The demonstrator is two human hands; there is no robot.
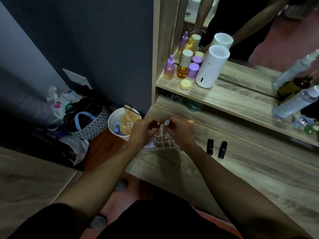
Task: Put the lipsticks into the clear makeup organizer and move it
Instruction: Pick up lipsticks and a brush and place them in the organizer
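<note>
Clear makeup organizer [165, 141]: on vanity top, at left edge. Left hand [144, 131] pinching red lipstick [157, 123], right hand [179, 132] pinching clear-capped lipstick [167, 121], both above organizer's far cells. Two black lipsticks [215, 149] right of organizer. Advice: lower upright, one per cell.

A white cylindrical appliance [211, 67] stands on the shelf [241, 100] beside purple bottles [169, 68]; a white bin [114, 121] sits on the floor.

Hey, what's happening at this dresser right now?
A person is loading lipsticks into a clear makeup organizer on the wooden vanity top. The left hand and right hand each hold a small tube at the organizer's slots. Two black lipsticks wait on the vanity to the right.
</note>
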